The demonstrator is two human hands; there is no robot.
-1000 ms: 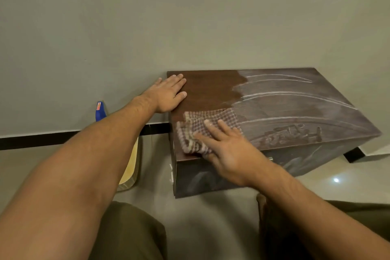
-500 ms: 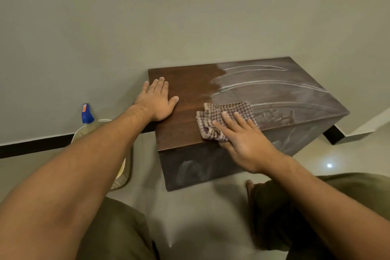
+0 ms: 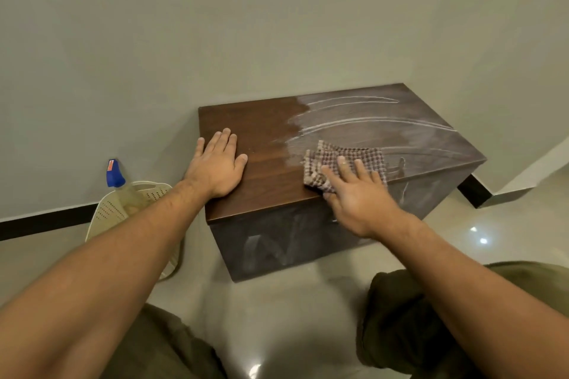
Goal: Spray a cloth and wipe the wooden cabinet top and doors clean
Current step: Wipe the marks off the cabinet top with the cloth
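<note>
A low dark wooden cabinet (image 3: pixel 271 132) stands against the wall. The left part of its top is clean brown wood; the right part is dusty grey with curved streaks. A checked cloth (image 3: pixel 363 160) lies on the top near the front edge, at the border of the clean and dusty areas. My right hand (image 3: pixel 354 191) presses flat on the cloth, fingers spread. My left hand (image 3: pixel 217 163) rests flat and open on the clean left corner. The front doors are dusty with smear marks. A spray bottle with a blue head (image 3: pixel 114 174) stands in a basket to the left.
A cream perforated plastic basket (image 3: pixel 107 212) sits on the floor left of the cabinet, against the wall. A black skirting strip (image 3: pixel 40 221) runs along the wall base. My knees in olive trousers are on the glossy tiled floor in front of the cabinet.
My right hand has slid the cloth rightward along the front of the top, widening the clean patch. The left hand stays put. The view has shifted.
</note>
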